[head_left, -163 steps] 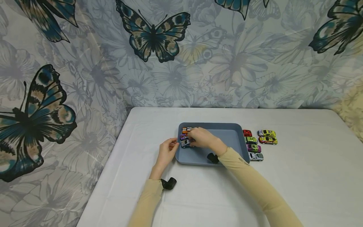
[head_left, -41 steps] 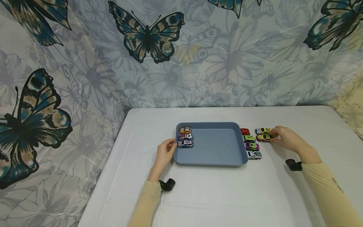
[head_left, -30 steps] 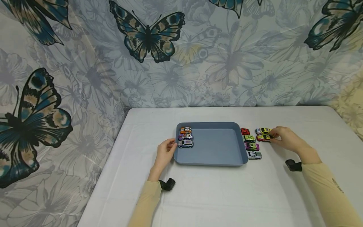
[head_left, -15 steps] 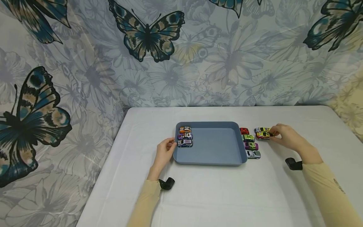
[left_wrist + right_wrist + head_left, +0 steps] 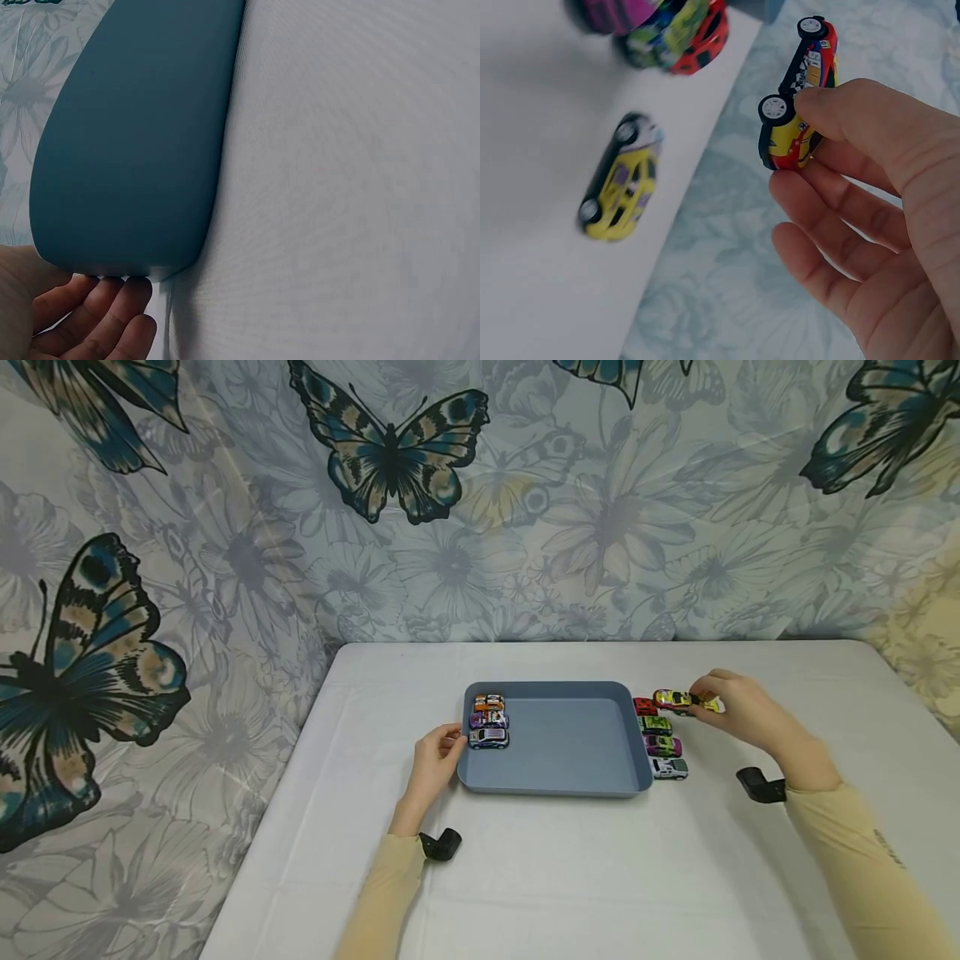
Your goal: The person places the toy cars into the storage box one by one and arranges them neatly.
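In the head view my right hand (image 5: 738, 710) holds a yellow-and-red toy car (image 5: 670, 698) just right of the tray. The right wrist view shows that toy car (image 5: 799, 101) pinched between thumb and fingers, raised off the table. Below and beside it a yellow-and-silver toy car (image 5: 626, 180) stands on the cloth, partly hidden by the hand in the head view. My left hand (image 5: 437, 760) grips the left edge of the blue-grey tray (image 5: 555, 792); up close, the left hand's fingers (image 5: 124, 315) press against the tray's outer wall.
Inside the tray's left end stand an orange toy car (image 5: 489, 702), a purple one (image 5: 489, 719) and a silver-black one (image 5: 488, 738). Along its right side is a column: red (image 5: 644, 707), green (image 5: 656, 725), purple-green (image 5: 663, 746) and white (image 5: 670, 768) cars.
My right hand went from the tray's left end to the two cars at right, took the yellow-and-red one, and has lifted it leftward. The left hand stays at the tray edge.
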`<act>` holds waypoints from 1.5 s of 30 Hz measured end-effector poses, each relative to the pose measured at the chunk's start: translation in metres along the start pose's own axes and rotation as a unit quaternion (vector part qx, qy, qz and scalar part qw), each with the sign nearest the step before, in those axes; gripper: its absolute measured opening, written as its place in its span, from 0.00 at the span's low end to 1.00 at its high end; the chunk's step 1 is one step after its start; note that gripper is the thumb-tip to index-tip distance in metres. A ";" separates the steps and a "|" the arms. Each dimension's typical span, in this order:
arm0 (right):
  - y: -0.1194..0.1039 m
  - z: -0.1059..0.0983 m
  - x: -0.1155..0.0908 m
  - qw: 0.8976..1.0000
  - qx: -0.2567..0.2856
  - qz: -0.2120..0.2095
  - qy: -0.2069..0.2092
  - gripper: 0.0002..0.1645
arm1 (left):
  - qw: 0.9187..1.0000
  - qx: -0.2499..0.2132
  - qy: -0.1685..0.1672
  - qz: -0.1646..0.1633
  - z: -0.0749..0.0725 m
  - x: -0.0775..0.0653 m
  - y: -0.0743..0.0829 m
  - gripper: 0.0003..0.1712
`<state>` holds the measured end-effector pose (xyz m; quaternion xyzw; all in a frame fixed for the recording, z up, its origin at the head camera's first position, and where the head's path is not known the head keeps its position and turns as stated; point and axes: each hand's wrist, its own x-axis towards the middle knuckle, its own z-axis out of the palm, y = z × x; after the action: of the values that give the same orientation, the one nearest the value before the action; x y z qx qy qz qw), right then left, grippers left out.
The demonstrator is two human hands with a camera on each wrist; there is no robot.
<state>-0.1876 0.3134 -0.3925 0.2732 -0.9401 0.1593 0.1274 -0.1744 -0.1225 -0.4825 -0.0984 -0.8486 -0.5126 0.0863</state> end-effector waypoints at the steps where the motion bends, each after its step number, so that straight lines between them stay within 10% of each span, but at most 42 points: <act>1: -0.004 0.000 0.002 1.000 0.002 -0.003 0.003 0.13 | 1.000 0.000 0.000 0.000 0.000 0.000 0.000 0.14; 12: -0.045 0.017 0.032 0.995 0.041 -0.086 0.019 0.14 | 1.000 0.002 0.001 0.002 0.000 0.000 0.001 0.14; 45: -0.158 0.090 0.087 0.983 0.105 -0.109 -0.101 0.09 | 1.000 0.002 0.000 -0.010 -0.001 -0.001 0.004 0.15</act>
<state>-0.1843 0.1126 -0.4102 0.4006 -0.8907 0.2139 0.0185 -0.1722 -0.1214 -0.4789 -0.0898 -0.8504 -0.5120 0.0811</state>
